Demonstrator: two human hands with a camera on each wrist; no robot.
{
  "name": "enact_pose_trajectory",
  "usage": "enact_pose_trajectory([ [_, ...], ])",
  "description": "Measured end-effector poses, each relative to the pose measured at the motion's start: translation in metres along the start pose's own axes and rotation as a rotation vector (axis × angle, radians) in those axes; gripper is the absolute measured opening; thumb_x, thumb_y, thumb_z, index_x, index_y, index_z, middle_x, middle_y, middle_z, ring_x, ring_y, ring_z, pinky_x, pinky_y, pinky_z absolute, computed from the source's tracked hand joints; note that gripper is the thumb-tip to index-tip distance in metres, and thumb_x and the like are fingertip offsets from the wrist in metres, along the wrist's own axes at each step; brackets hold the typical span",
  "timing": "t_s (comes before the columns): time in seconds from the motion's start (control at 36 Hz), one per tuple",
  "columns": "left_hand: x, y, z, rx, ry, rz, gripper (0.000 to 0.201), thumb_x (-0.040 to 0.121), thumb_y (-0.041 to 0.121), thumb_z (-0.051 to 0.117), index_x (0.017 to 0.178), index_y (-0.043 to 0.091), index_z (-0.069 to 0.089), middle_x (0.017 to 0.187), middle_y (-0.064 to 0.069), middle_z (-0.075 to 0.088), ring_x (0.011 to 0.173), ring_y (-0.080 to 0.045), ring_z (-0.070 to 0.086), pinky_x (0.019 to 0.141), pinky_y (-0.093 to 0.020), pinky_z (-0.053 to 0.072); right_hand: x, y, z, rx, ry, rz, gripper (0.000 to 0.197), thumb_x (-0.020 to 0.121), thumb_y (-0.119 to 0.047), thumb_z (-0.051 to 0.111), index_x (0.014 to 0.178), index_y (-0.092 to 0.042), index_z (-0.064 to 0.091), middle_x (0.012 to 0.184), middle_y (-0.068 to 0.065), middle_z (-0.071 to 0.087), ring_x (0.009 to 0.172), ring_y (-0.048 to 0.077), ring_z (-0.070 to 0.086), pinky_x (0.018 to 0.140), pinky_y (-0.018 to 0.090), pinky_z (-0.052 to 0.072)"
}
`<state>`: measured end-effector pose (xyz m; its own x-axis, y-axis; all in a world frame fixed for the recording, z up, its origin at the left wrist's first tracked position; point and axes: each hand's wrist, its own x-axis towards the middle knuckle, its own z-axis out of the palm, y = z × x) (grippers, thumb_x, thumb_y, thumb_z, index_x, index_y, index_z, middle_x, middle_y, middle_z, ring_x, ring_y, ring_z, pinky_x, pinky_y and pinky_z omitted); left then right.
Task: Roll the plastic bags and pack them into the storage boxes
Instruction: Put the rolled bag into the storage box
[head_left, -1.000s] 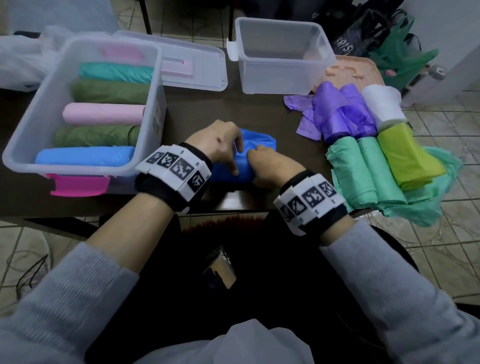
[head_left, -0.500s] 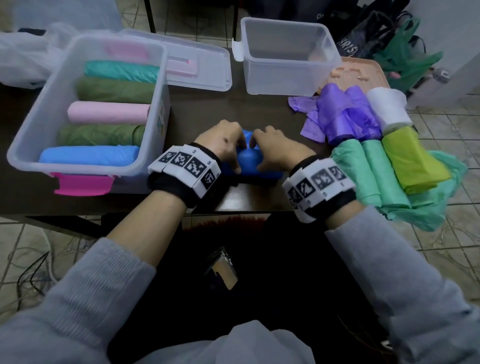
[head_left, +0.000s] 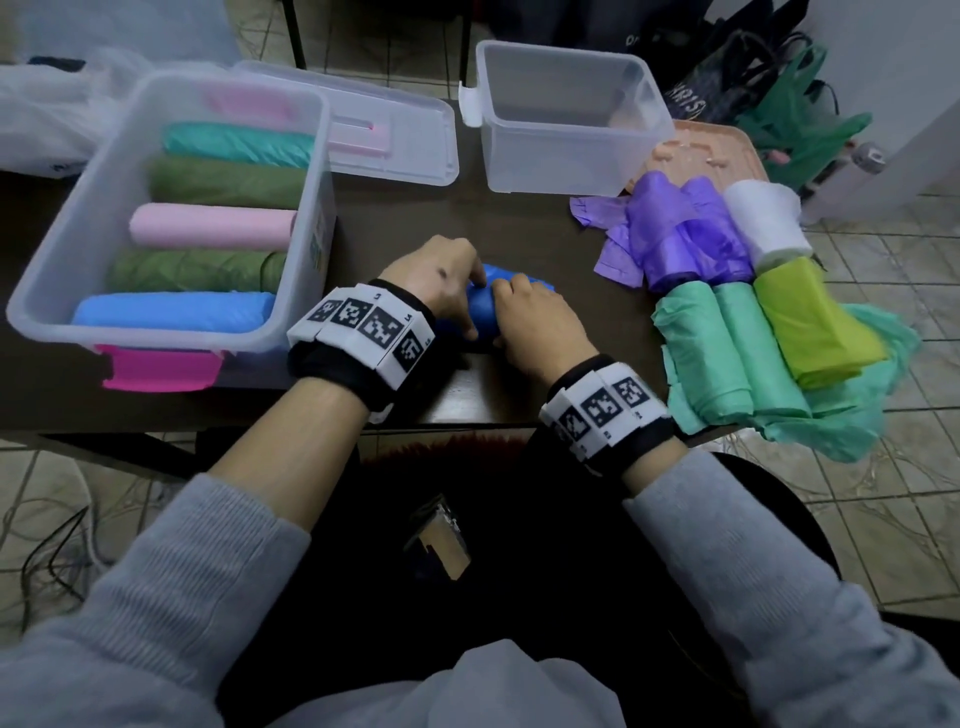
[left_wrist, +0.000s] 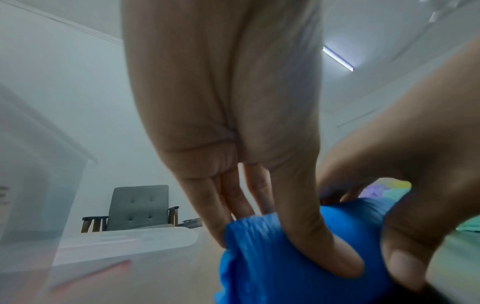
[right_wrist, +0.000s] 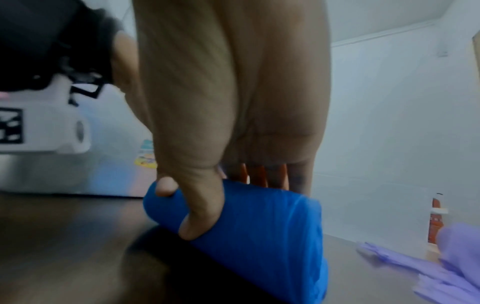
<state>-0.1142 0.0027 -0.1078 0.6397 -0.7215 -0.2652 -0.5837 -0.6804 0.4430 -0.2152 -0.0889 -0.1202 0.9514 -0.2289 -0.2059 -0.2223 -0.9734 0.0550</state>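
Note:
A rolled blue plastic bag lies on the dark table near its front edge, held by both hands. My left hand grips its left end, thumb in front and fingers behind. My right hand grips the right part the same way. The clear storage box at left holds several rolled bags in teal, green, pink and blue. A second clear box stands at the back with nothing visible in it. Unpacked purple, white, green and yellow-green bags lie at right.
A clear lid lies flat behind the left box. A peach tray sits under the far bags. Dark and green bags lie on the tiled floor beyond the table. The green bags overhang the table's right edge.
The flat tail of the blue bag has been rolled up into the roll. Both hands have closed in around the roll.

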Motion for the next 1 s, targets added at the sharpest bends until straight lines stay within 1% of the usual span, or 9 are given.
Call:
enact_pose_trajectory([
  [0.06, -0.002, -0.001, 0.000, -0.031, -0.001, -0.020, 0.067, 0.059, 0.016, 0.088, 0.121, 0.016, 0.062, 0.123, -0.008, 0.059, 0.112, -0.023, 0.057, 0.094, -0.036, 0.049, 0.004, 0.005, -0.007, 0.042, -0.053, -0.022, 0.046, 0.091, -0.018, 0.055, 0.132, -0.004, 0.039, 0.131, 0.016, 0.044, 0.122, 0.032, 0.044, 0.096, 0.040, 0.037],
  [0.14, -0.005, -0.001, -0.005, -0.063, -0.011, -0.034, 0.061, 0.059, 0.016, 0.087, 0.116, 0.018, 0.065, 0.118, -0.007, 0.062, 0.106, -0.021, 0.059, 0.091, -0.033, 0.050, 0.010, 0.011, -0.016, 0.121, -0.152, -0.022, 0.054, 0.086, -0.024, 0.063, 0.131, -0.005, 0.042, 0.130, 0.016, 0.043, 0.121, 0.033, 0.044, 0.098, 0.041, 0.038],
  [0.28, -0.006, 0.002, -0.009, -0.042, -0.066, -0.047, 0.061, 0.057, 0.015, 0.089, 0.114, 0.020, 0.067, 0.116, -0.006, 0.063, 0.104, -0.022, 0.061, 0.090, -0.037, 0.051, 0.015, 0.021, -0.025, 0.262, -0.262, 0.011, 0.072, 0.070, -0.041, 0.079, 0.129, -0.013, 0.046, 0.127, 0.010, 0.044, 0.118, 0.026, 0.045, 0.097, 0.036, 0.040],
  [0.47, -0.006, 0.002, -0.008, -0.023, -0.067, -0.058, 0.062, 0.060, 0.011, 0.088, 0.118, 0.018, 0.066, 0.117, -0.006, 0.064, 0.107, -0.023, 0.061, 0.092, -0.039, 0.051, 0.018, 0.026, -0.015, 0.314, -0.280, 0.125, 0.125, 0.049, -0.056, 0.085, 0.146, -0.014, 0.018, 0.142, 0.011, 0.030, 0.133, 0.028, 0.027, 0.108, 0.043, 0.030],
  [0.61, -0.008, 0.004, -0.009, -0.033, -0.071, -0.046, 0.058, 0.061, 0.009, 0.086, 0.116, 0.016, 0.067, 0.113, -0.006, 0.066, 0.102, -0.023, 0.062, 0.087, -0.036, 0.052, 0.020, 0.026, -0.007, 0.310, -0.253, 0.123, 0.113, 0.049, -0.065, 0.080, 0.136, -0.009, 0.035, 0.129, 0.009, 0.039, 0.124, 0.026, 0.034, 0.104, 0.039, 0.035],
  [0.72, -0.009, 0.005, -0.011, -0.022, -0.085, -0.046, 0.058, 0.062, 0.009, 0.085, 0.117, 0.017, 0.067, 0.113, -0.005, 0.066, 0.103, -0.023, 0.062, 0.086, -0.035, 0.052, 0.020, 0.029, -0.003, 0.337, -0.223, 0.058, 0.089, 0.053, -0.068, 0.076, 0.117, -0.014, 0.046, 0.109, 0.003, 0.031, 0.110, 0.019, 0.032, 0.095, 0.036, 0.037],
  [0.81, -0.010, 0.005, -0.010, -0.026, -0.083, -0.053, 0.060, 0.063, 0.008, 0.085, 0.119, 0.018, 0.066, 0.116, -0.005, 0.064, 0.106, -0.023, 0.061, 0.089, -0.036, 0.051, 0.016, 0.028, 0.000, 0.332, -0.166, 0.007, 0.083, 0.058, -0.071, 0.070, 0.113, -0.013, 0.047, 0.106, 0.001, 0.032, 0.107, 0.018, 0.034, 0.093, 0.036, 0.038],
  [0.89, -0.011, 0.005, -0.010, -0.030, -0.076, -0.055, 0.061, 0.062, 0.008, 0.086, 0.119, 0.018, 0.066, 0.118, -0.006, 0.064, 0.107, -0.023, 0.060, 0.092, -0.037, 0.050, 0.010, 0.027, 0.003, 0.283, -0.073, -0.061, 0.073, 0.068, -0.070, 0.064, 0.111, -0.013, 0.048, 0.100, 0.000, 0.043, 0.102, 0.022, 0.045, 0.082, 0.034, 0.038],
  [1.0, -0.013, 0.007, -0.011, -0.037, -0.081, -0.050, 0.061, 0.063, 0.005, 0.084, 0.120, 0.017, 0.065, 0.117, -0.007, 0.065, 0.106, -0.024, 0.061, 0.092, -0.038, 0.051, 0.000, 0.027, 0.012, 0.213, 0.010, -0.106, 0.070, 0.079, -0.067, 0.053, 0.122, -0.012, 0.048, 0.114, 0.008, 0.053, 0.106, 0.025, 0.049, 0.087, 0.038, 0.041],
])
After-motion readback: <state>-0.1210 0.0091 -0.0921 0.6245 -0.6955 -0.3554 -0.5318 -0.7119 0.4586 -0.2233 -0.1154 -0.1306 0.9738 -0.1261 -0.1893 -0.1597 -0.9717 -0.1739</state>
